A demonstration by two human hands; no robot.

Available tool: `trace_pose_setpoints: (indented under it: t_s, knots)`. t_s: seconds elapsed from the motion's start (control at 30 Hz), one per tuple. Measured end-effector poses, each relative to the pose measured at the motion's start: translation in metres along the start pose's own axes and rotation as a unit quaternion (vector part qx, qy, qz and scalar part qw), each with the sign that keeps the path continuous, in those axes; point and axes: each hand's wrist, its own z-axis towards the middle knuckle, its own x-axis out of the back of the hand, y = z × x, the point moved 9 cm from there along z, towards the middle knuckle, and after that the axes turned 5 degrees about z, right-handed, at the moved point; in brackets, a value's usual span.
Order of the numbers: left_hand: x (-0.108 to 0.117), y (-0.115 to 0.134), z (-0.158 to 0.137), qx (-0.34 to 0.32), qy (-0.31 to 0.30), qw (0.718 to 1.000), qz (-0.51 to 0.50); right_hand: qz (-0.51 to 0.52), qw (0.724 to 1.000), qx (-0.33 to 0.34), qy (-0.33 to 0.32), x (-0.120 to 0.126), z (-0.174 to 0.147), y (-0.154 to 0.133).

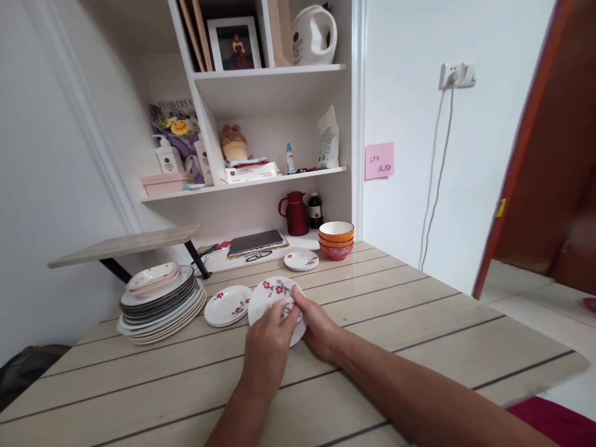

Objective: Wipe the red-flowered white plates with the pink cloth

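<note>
A white plate with red flowers and grey leaves (265, 301) is held tilted above the table, its face toward me. My right hand (319, 326) grips its right edge, thumb on the face and fingers behind. Against the plate's face, my left hand (267, 344) is closed on a crumpled whitish cloth (287, 304), mostly covered by the fingers. Just left of the held plate lies a short stack of matching flowered plates (226, 307). Farther back, more small flowered plates (301, 259) rest on the table.
At left stands a tall stack of plates (158, 320) topped by oval dishes (153, 277), beside a raised wooden stand (135, 242). Stacked orange and red bowls (336, 241) sit at the back right. Behind them are a red jug (297, 214), a dark bottle (315, 211) and a laptop (256, 242).
</note>
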Motion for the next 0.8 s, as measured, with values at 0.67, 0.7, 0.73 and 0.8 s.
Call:
trace_pose_setpoints:
  t_s: [0.67,0.7,0.73,0.8]
  knots:
    - [-0.008,-0.049,-0.002,0.199,-0.019,0.98,0.013,-0.02,0.999,0.003,-0.034,-0.009,0.001,0.015]
    - [-0.01,-0.049,-0.003,0.189,-0.012,0.982,-0.017,-0.019,0.999,0.0,-0.037,-0.009,0.002,0.014]
    - [-0.011,-0.048,-0.003,0.173,-0.004,0.983,-0.057,-0.015,0.999,-0.005,-0.04,-0.009,0.002,0.014]
    - [-0.015,-0.045,-0.003,0.141,0.007,0.978,-0.151,0.002,0.999,-0.019,-0.041,-0.008,0.004,0.013]
